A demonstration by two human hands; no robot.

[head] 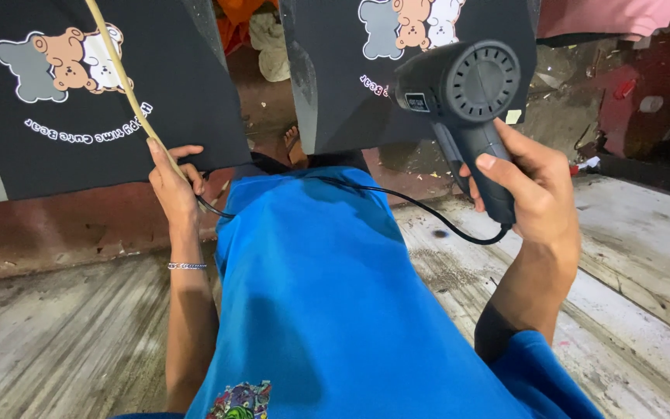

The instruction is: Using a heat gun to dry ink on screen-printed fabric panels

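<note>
1. The right hand (533,186), right of centre in the frame, is closed around the grip of a dark grey heat gun (459,97), fingers wrapped round the handle and thumb along its near side.
2. The gun's round vented back faces the camera; its nozzle points away, toward the black printed shirt (397,70) hanging at upper centre.
3. A black cord (428,213) runs from the base of the handle, curving left across the middle of the frame toward the left hand.
4. The left hand (172,182), left of centre, is closed on a thin pale stick (122,77) that slants up to the top edge; the cord passes just below this hand.
5. A thin silver bracelet (188,266) sits on the left wrist.
6. A second black shirt (94,85) with a cartoon bear print fills the upper left, behind the stick.
7. A blue shirt (327,302) worn by the person fills the lower centre.
8. Weathered grey wooden planks (56,341) lie at lower left and right.
</note>
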